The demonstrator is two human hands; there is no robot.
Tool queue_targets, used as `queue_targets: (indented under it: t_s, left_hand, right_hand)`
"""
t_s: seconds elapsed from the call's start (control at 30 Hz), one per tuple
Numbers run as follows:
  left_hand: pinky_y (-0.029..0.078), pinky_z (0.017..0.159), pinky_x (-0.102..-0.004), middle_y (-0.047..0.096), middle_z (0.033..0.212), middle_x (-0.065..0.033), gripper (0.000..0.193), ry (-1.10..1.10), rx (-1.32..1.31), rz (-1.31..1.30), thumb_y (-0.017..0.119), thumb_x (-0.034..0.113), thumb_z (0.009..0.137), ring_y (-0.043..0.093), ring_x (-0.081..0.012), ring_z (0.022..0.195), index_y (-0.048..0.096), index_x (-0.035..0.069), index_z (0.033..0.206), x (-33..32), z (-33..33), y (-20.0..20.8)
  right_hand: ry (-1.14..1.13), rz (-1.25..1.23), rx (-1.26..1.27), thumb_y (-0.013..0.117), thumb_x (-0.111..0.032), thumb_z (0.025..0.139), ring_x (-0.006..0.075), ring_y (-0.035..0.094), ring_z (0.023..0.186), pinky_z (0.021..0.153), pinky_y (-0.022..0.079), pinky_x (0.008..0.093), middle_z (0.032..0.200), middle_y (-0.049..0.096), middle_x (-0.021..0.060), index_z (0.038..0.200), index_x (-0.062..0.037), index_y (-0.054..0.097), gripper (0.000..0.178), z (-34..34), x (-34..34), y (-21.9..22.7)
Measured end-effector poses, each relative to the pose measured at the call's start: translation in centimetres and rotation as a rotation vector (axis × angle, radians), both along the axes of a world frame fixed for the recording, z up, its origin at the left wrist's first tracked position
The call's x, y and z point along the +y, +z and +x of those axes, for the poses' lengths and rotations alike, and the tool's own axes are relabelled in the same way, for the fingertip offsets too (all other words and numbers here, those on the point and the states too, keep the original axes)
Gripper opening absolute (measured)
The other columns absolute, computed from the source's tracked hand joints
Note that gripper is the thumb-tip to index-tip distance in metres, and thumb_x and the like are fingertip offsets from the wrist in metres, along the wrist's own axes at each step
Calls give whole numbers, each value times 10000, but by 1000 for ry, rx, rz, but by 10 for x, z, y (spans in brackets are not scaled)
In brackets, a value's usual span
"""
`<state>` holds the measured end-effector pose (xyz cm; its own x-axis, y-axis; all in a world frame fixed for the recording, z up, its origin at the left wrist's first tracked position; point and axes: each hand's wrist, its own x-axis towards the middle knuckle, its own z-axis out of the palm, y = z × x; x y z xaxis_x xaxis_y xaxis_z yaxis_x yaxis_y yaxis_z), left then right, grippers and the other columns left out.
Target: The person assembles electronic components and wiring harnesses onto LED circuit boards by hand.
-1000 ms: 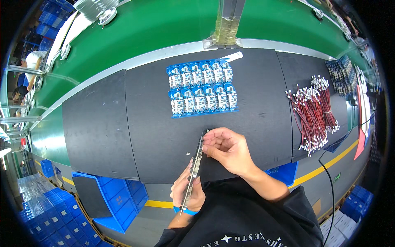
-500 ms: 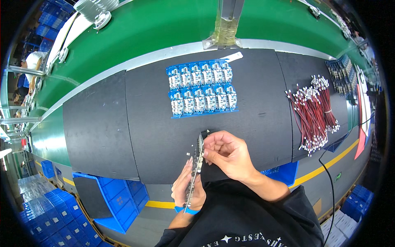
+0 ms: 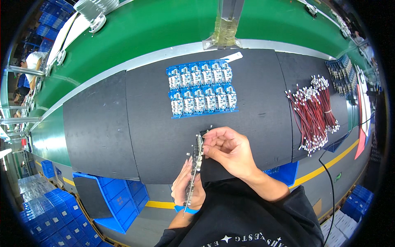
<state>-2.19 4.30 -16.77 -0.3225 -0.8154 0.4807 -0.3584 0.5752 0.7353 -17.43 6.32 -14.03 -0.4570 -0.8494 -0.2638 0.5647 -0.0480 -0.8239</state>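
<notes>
A circuit board panel [image 3: 191, 177] stands nearly edge-on to me, with small white and dark parts along it. My left hand [image 3: 181, 186] holds it from the left, its fingers stretched along the board's face. At the board's far end, my right hand [image 3: 234, 151] is closed, curled fingers and thumb tips against the right side. Whatever those fingertips pinch is too small or hidden to name. Beyond them a small white-tipped piece [image 3: 211, 127] shows. Farther off, two rows of white-faced boards in blue frames [image 3: 199, 99] lie on the black work surface [image 3: 152, 144].
Red-and-black cables with white connectors [image 3: 312, 117] are heaped on the right, beside more stacked boards [image 3: 342, 76]. A metal post [image 3: 226, 24] rises at the far edge, before a green conveyor [image 3: 156, 29]. Blue crates [image 3: 117, 201] stand below the near edge. Tiny bits [image 3: 188, 154] lie left of the panel.
My right hand has shifted slightly, and its fingers have drawn closer together at the board's far end. The small white-tipped piece has moved a little farther away. The left hand stays almost still.
</notes>
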Motion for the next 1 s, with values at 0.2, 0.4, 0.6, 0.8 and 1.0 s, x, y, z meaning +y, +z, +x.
queue_targets:
  t_s: [0.2, 0.4, 0.6, 0.8, 1.0]
  left_hand:
    - [470, 643, -292, 630, 809, -155, 249, -15, 64, 36, 677, 107, 764, 609, -204, 678, 544, -55, 898, 1, 0, -3]
    - [487, 668, -307, 639, 801, -175, 221, -26, 35, 2, 669, 98, 769, 630, -223, 693, 550, -55, 875, 0, -3, -1]
    - [498, 662, -312, 641, 792, -186, 212, -11, 8, 2, 666, 90, 768, 635, -234, 679, 546, -53, 869, -1, -3, -2]
    - [497, 655, -308, 642, 788, -179, 215, -42, 57, 11, 671, 88, 764, 634, -228, 673, 547, -52, 869, 0, -5, -2]
    - [494, 646, -305, 643, 792, -174, 221, -14, 22, 8, 675, 87, 759, 631, -224, 668, 548, -54, 872, 2, -5, -3]
  right_hand:
    - [23, 3, -46, 599, 71, 786, 108, 588, 820, 730, 498, 228, 900, 601, 76, 1007, 26, 523, 238, -3, -3, -3]
    - [-8, 27, 28, 598, 56, 795, 101, 587, 817, 714, 496, 224, 898, 600, 69, 986, 28, 530, 205, 1, 3, -2]
    - [28, 32, -32, 594, 54, 799, 110, 592, 816, 707, 501, 230, 896, 602, 81, 995, 30, 521, 211, -1, 5, 5]
    - [41, -61, -88, 592, 67, 793, 118, 594, 833, 726, 506, 236, 898, 600, 87, 1022, 34, 509, 245, -3, 5, 13]
    - [35, -48, -36, 593, 71, 791, 112, 589, 829, 722, 502, 229, 899, 594, 85, 1041, 35, 503, 269, -4, 4, 11]
